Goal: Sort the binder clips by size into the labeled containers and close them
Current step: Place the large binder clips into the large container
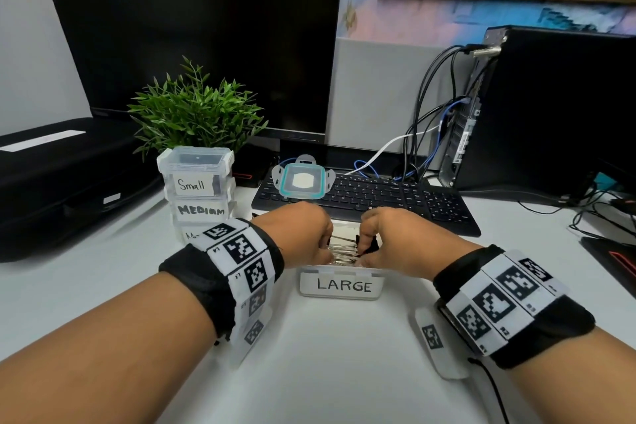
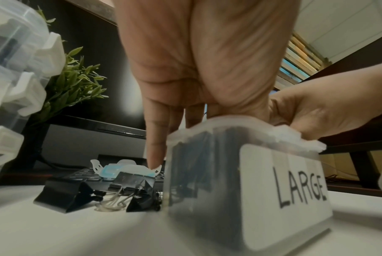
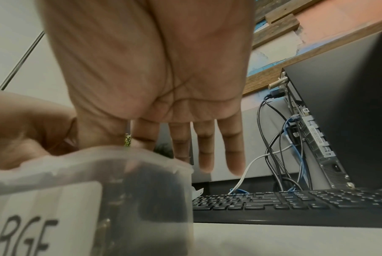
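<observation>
The clear box labelled LARGE (image 1: 340, 286) stands open in front of me, packed with black binder clips whose silver handles (image 1: 344, 253) show. My left hand (image 1: 318, 244) reaches into it from the left with straight fingers (image 2: 156, 147), touching the clips. From the right, my right hand (image 1: 367, 242) dips its thumb and index finger in and pinches a black binder clip (image 1: 373, 246); its other fingers (image 3: 234, 155) hang straight behind the box (image 3: 76, 190). Two black clips (image 2: 63, 194) (image 2: 139, 188) lie on the table just left of the box (image 2: 251, 181). The box's lid (image 1: 303, 181), with a teal seal, rests on the keyboard.
Closed boxes marked Small (image 1: 196, 175) and Medium (image 1: 203, 210) are stacked at the left, with a potted plant (image 1: 196, 113) behind them. A black keyboard (image 1: 395, 198) lies right behind the LARGE box. A computer tower (image 1: 550, 113) with cables (image 1: 430, 120) stands right, a black case (image 1: 51, 182) left.
</observation>
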### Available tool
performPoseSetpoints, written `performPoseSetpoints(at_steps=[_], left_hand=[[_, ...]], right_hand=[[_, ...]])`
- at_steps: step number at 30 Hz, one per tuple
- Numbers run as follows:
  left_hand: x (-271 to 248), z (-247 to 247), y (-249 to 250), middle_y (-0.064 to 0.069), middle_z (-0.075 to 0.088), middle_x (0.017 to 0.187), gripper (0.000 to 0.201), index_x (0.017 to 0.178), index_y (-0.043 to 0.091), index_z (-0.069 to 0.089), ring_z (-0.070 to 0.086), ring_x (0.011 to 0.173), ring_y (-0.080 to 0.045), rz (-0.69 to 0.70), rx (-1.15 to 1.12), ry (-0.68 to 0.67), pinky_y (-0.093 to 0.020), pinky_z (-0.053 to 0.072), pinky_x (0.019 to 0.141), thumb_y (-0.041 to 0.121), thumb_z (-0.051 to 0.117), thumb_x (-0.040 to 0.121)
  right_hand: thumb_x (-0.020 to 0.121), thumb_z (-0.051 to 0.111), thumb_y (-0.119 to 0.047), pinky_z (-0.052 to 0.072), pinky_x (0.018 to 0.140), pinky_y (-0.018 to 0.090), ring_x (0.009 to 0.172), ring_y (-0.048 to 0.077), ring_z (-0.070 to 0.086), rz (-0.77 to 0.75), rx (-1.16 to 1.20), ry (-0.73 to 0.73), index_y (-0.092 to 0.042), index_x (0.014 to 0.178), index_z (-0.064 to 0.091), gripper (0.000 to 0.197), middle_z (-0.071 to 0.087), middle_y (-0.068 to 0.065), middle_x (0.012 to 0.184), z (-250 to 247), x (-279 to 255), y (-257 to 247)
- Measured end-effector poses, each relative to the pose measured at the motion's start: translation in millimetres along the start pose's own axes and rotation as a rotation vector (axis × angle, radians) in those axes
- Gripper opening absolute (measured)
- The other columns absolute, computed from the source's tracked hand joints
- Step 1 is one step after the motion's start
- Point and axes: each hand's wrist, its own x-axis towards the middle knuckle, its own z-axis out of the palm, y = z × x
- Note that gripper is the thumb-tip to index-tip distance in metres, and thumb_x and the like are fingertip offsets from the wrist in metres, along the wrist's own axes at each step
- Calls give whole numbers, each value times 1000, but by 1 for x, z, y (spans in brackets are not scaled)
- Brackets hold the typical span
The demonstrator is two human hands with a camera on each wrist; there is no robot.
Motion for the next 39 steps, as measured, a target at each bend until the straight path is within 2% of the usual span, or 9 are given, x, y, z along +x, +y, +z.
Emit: performPoseSetpoints(at_steps=[4,8,13,16,20,25,28,30,39], left_hand=[[0,0,3,-2,61,115,36,60,24,38,59,92,-22,4,50,-4,-31,48,74,36,59,87],[-1,1,2,-4,61,104,34,64,23,38,56,83,-21,5,62,-4,-27,42,66,37,57,88],[-5,-1,2,-1,59,94,28,70,22,41,52,78,-19,-30,-1,1,-26,38,64,34,60,87],[-9,-5,0,3,57,94,26,91,24,44,54,85,-19,-47,-137,4,-30,46,72,32,67,82],[-7,-5,2,2,51,123,50,128,31,46,53,110,-19,12,-76,-27,-31,45,91,35,66,83],[-5,-4,3,3,46,128,45,130,32,52,51,113,-17,19,33,-29,-27,41,89,41,60,87],[-5,-5,3,2,49,122,54,136,35,45,53,110,-19,18,37,-8,-29,42,86,42,61,85],[-5,-5,3,1,49,120,53,135,35,46,53,108,-19,15,37,-13,-29,42,84,43,61,85],[-3,-6,4,0,54,109,43,116,21,57,55,96,-19,-47,67,-4,-30,47,78,45,63,81]], right_hand=[[78,70,-25,51,79,30,83,16,58,-34,-122,-5,-24,71,56,16,61,-5,86,0,2,-4],[77,70,-19,51,82,33,94,22,55,-30,-241,-13,-25,60,42,34,55,0,103,2,6,-10],[80,70,-26,44,77,29,99,21,50,-46,-288,-5,-27,62,42,34,53,0,110,4,7,-9],[80,70,-32,47,79,32,98,23,51,-34,-314,1,-24,71,47,26,52,1,108,3,6,-11],[80,70,-32,48,80,33,97,23,53,8,-307,-11,-27,64,40,35,51,1,104,3,6,-13],[77,73,-29,43,76,30,95,23,51,68,-218,-1,-24,77,42,31,53,2,104,4,5,-13],[77,73,-30,41,78,30,98,24,52,48,-162,-1,-26,115,44,48,51,3,108,6,5,-11],[79,72,-32,40,81,30,103,25,52,36,-181,-14,-30,126,41,57,49,4,111,6,6,-10],[78,74,-30,47,82,30,99,21,55,80,-212,11,-18,112,56,40,51,2,110,4,6,-13]])
